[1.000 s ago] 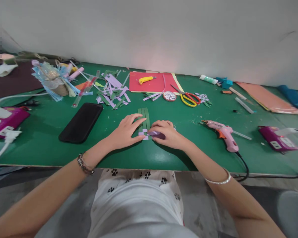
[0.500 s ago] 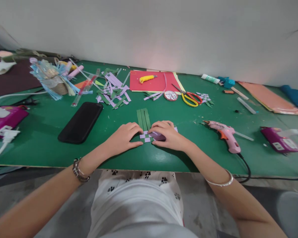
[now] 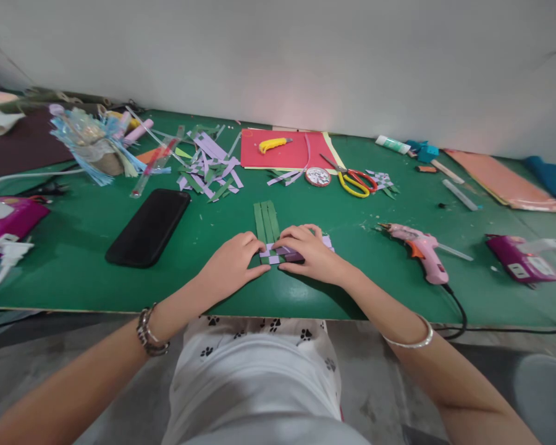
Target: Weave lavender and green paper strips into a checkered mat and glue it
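A small weave of green and lilac paper strips (image 3: pixel 273 259) lies on the green table in front of me, checkered at its lower end. Three green strips (image 3: pixel 265 222) run from it away from me, side by side. My left hand (image 3: pixel 229 259) grips the left edge of the weave, thumb at the near corner and fingertips at the far one. With fingers bent over the lilac strips, my right hand (image 3: pixel 312 253) holds the right side. Lilac strip ends (image 3: pixel 327 242) stick out past that hand; its palm hides the rest.
Left of the weave lies a black phone (image 3: pixel 149 228). Behind are loose paper strips (image 3: pixel 210 164), red paper (image 3: pixel 254 151) bearing a yellow cutter (image 3: pixel 273 145), and scissors (image 3: pixel 352 179). A pink glue gun (image 3: pixel 417 247) with a trailing cord lies right, near a purple power strip (image 3: pixel 523 259).
The right hand has shifted slightly left along the weave, and more of the lilac ends shows beyond it. The left thumb lies a little straighter. The other things stay in place.
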### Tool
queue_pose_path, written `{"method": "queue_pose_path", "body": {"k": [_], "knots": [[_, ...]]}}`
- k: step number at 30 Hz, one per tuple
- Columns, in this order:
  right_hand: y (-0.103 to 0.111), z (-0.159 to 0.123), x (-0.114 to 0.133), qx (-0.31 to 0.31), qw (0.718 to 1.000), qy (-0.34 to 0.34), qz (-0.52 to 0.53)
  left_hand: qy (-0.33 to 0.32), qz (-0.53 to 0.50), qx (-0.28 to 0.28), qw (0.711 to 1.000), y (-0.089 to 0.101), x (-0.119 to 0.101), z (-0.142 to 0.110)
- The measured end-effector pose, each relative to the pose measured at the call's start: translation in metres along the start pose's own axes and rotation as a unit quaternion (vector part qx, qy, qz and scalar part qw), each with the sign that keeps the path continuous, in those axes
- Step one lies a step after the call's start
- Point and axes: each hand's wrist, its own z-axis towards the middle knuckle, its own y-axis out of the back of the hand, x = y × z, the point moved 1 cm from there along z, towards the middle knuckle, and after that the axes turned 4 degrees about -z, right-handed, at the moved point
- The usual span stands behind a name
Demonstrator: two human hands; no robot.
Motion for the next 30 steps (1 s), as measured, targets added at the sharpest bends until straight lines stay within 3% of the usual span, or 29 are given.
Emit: {"method": "queue_pose_path", "body": {"k": [9, 16, 22, 30], "knots": [[0.006, -0.003, -0.005, 0.014, 1.000, 0.001, 0.026, 0.006, -0.004, -0.031, 1.000, 0.000, 0.007, -0.010], [0.013, -0.017, -0.009, -0.010, 0.998, -0.053, -0.019, -0.003, 0.059, -0.041, 0.997, 0.003, 0.001, -0.009], [0.001, -0.021, 0.005, -0.053, 0.982, -0.123, -0.133, -0.109, 0.101, 0.059, 0.987, -0.002, -0.005, -0.002], [-0.004, -0.016, 0.006, -0.064, 0.978, -0.145, -0.134, -0.099, 0.107, 0.104, 0.984, 0.001, 0.005, -0.006]]}}
